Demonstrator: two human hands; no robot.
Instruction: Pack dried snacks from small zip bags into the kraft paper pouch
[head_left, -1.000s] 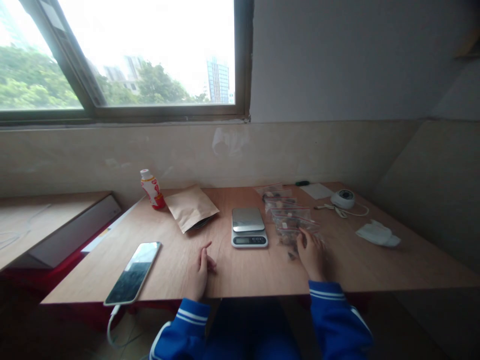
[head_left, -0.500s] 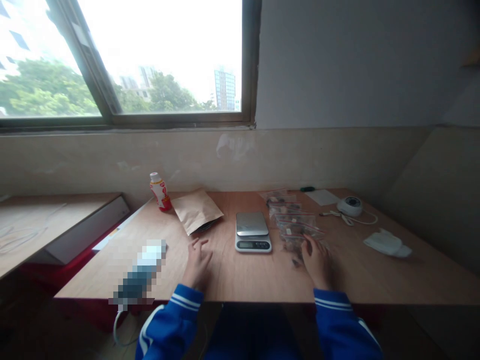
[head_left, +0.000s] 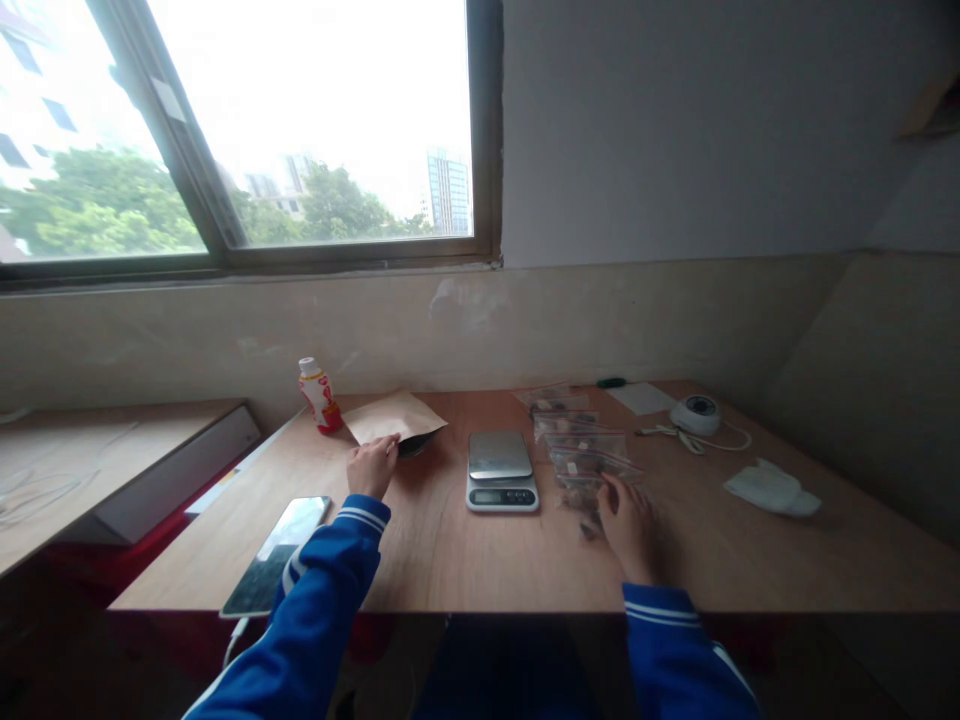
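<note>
My left hand point(head_left: 373, 466) is closed on the near edge of a brown paper pouch point(head_left: 397, 415), whose dark opening faces me. Fingers of my right hand point(head_left: 628, 520) are apart and bent, resting at the nearest of several clear zip bags point(head_left: 592, 445); I see no bag gripped in them. The bags lie overlapping in a row and hold small dark and brownish pieces, too small to name. Between my hands stands a white digital kitchen scale point(head_left: 502, 472) with a bare metal plate.
A red and white bottle point(head_left: 320, 396) stands behind the pouch. A phone point(head_left: 279, 555) with a cable lies at the front left. On the right are a white dome camera point(head_left: 695, 414) with its cable, a crumpled white tissue-like item point(head_left: 772, 488) and a white paper point(head_left: 642, 398).
My left hand has moved forward and left from the tabletop and closed on the pouch, lifting its near edge. My right hand stays by the zip bags. The view has shifted slightly.
</note>
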